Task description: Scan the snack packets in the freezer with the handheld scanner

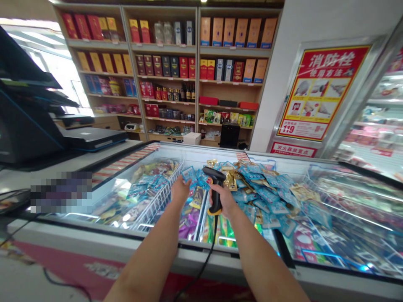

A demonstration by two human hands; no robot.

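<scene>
Remotely I'm gripping the scanner (215, 202), my right hand (226, 201) wrapping it; left of it, my left hand (180, 191) is touching a blue packet (188, 173), whether pinching I cannot tell; farther left, a wire basket (159, 201) in the freezer (94, 246) is holding mixed packets (147, 184); right of the scanner, heaped packets (264, 197) are lying.

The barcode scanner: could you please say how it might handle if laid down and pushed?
The barcode scanner is probably stiff, given its moulded body. Its angled pistol shape should make it unlikely to roll. The black cord may drag on it.
</scene>
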